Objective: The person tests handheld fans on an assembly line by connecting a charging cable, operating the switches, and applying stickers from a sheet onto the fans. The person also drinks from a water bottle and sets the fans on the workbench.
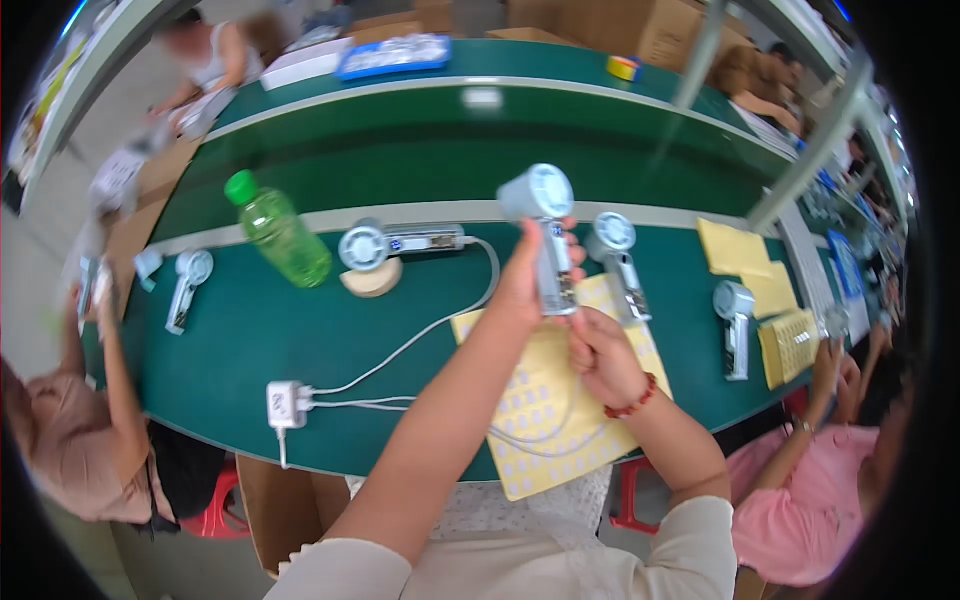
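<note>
My left hand (528,275) is wrapped around the handle of a light blue handheld fan (553,262), held upright above the table. The handle's open side shows the electronics inside. Just under the handle, my right hand (603,352) has its fingers pinched together at the fan's bottom end. A white charging cable (548,437) loops over the yellow sticker sheet (535,390) and rises toward these fingers; its tip is hidden. Another fan (622,262) lies just right of my left hand. Farther left, a fan (370,245) rests on a round cream block (372,279), plugged into a cable.
A white charger block (288,404) with several cables sits front left on the green table (220,385). A green bottle (285,238) lies tilted behind it. Single fans lie at far left (187,290) and right (736,330), near yellow sheets (745,250). Co-workers sit on both sides.
</note>
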Demonstrator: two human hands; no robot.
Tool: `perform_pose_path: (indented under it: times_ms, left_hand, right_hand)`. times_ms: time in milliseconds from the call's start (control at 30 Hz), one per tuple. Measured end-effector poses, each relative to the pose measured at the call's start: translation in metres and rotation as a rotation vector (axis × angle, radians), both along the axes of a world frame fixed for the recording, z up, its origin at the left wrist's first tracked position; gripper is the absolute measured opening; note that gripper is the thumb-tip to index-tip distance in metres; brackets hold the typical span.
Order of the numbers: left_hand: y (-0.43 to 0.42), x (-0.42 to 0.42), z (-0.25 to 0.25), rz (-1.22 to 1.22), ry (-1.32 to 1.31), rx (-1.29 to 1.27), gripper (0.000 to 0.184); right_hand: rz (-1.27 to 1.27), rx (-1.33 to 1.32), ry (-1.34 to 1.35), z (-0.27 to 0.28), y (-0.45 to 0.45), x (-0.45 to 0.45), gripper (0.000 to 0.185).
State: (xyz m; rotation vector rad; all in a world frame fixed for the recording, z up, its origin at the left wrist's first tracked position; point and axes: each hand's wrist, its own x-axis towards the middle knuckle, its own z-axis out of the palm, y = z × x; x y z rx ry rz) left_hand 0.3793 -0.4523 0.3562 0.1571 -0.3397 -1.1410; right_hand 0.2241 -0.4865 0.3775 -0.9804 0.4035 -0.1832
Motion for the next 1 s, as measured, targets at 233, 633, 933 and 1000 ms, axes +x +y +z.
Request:
perform_pose_path:
  times_ms: [233, 633, 933, 1000]
  left_hand:
    - [-0.003, -0.001, -0.002, -0.032, 0.054, -0.075, 0.055]
    - [0.005, 0.027, -0.002, -0.373, 0.121, -0.247, 0.060]
    - [0.009, -0.002, 0.004, -0.271, -0.444, 0.225, 0.055]
    - [0.007, -0.002, 0.000, -0.329, -0.511, 0.263, 0.051]
  right_hand:
    - [0.050, 0.081, -0.061, 0.005, -0.001, -0.002, 0.022]
    - [-0.327, -1.554, -0.053, 0.013, -0.017, -0.003, 0.068]
    - [-0.461, -1.023, -0.368, 0.018, -0.037, -0.002, 0.066]
    - [-0.520, -0.916, -0.441, 0.015, -0.035, 0.000, 0.068]
